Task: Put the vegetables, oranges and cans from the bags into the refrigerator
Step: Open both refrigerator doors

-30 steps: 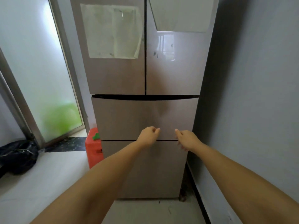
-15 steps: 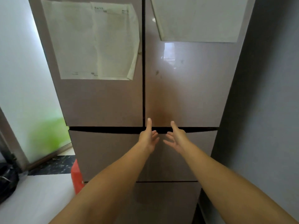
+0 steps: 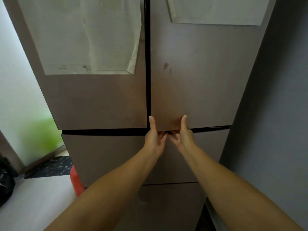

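A: In the head view, why do we have both hands at the bottom of the refrigerator point(image 3: 191, 90)?

B: Because the upper doors have no handles that we can see; the only purchase looks to be the dark slot under them. Our left hand point(image 3: 154, 139) and right hand point(image 3: 183, 139) sit close together below the right door point(image 3: 196, 72), thumbs pointing up flat against its face, fingers curled up under its bottom edge. We read that as a grip meant to swing the door out.

A: Both on one door?

B: So it seems, though the left thumb lies just beside the seam, so we cannot be sure the left fingers aren't under the left door point(image 3: 93, 100) (the fingertips are hidden in the slot).

A: And the vegetables, oranges and cans?

B: Not in sight. A dark bag point(image 3: 5, 182) sits at the far left edge, but we can't tell what it holds. The doors are shut, so by our judgement nothing is stowed yet.

A: The room?

B: Papers point(image 3: 86, 35) are stuck on the upper doors. Two drawers point(image 3: 108, 155) sit below them. A grey wall point(image 3: 275, 114) presses close on the right, frosted glass point(image 3: 18, 84) is at the left, and a red container point(image 3: 76, 184) stands on the pale floor point(image 3: 41, 202) beside the refrigerator.
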`<action>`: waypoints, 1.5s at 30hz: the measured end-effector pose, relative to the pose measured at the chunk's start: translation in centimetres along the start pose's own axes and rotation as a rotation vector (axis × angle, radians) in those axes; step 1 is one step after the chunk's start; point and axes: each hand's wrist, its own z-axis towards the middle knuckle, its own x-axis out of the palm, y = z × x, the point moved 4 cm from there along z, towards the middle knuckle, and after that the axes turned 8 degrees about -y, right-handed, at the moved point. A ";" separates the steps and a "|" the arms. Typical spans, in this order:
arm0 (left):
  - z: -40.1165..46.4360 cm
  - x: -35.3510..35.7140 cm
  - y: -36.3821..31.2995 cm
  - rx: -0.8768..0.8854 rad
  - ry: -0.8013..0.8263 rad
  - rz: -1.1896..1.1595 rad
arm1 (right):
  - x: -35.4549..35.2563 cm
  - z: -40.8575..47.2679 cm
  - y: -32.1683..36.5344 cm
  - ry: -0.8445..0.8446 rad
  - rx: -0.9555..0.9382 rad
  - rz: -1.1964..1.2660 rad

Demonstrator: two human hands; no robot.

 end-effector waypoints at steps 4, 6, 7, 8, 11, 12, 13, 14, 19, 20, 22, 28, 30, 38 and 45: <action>-3.6 -0.9 1.5 0.027 0.095 0.115 | -2.4 -2.4 0.6 0.074 0.025 -0.026; -5.4 -1.0 2.1 0.027 0.110 0.149 | -4.1 -4.1 1.4 0.084 0.042 -0.012; -6.4 -0.9 2.2 0.038 0.107 0.187 | -5.0 -4.9 2.0 0.092 0.052 -0.003; -7.4 -0.7 2.2 0.065 0.100 0.242 | -6.1 -5.7 2.6 0.103 0.061 -0.018; -9.3 0.8 2.2 0.177 0.071 0.355 | -10.2 -8.3 4.9 0.146 -0.004 -0.289; -10.2 2.0 1.9 0.228 0.085 0.396 | -11.9 -9.0 5.9 0.128 -0.088 -0.454; -11.3 3.3 1.6 0.294 0.117 0.451 | -13.5 -9.5 6.9 0.089 -0.195 -0.586; -12.4 4.6 1.6 0.360 0.168 0.502 | -15.0 -10.1 8.0 0.040 -0.314 -0.656; -16.6 9.3 5.0 0.584 0.376 0.700 | -19.0 -15.1 12.9 -0.009 -0.749 -0.536; -17.1 10.3 6.3 0.573 0.416 0.695 | -19.9 -15.9 13.4 -0.020 -0.790 -0.535; -17.7 12.3 8.6 0.550 0.478 0.683 | -22.0 -16.3 14.3 -0.080 -0.853 -0.556; -18.3 17.9 13.6 0.633 0.545 0.782 | -26.0 -14.9 17.8 -0.248 -0.945 -0.839; -18.1 19.5 14.9 0.653 0.539 0.807 | -26.8 -14.3 18.6 -0.260 -0.935 -0.876; -16.3 23.7 18.6 0.678 0.512 0.918 | -29.1 -11.1 21.6 -0.413 -0.933 -0.885; -15.1 24.7 19.3 0.562 0.630 0.891 | -28.9 -10.5 23.6 -0.512 -0.954 -0.875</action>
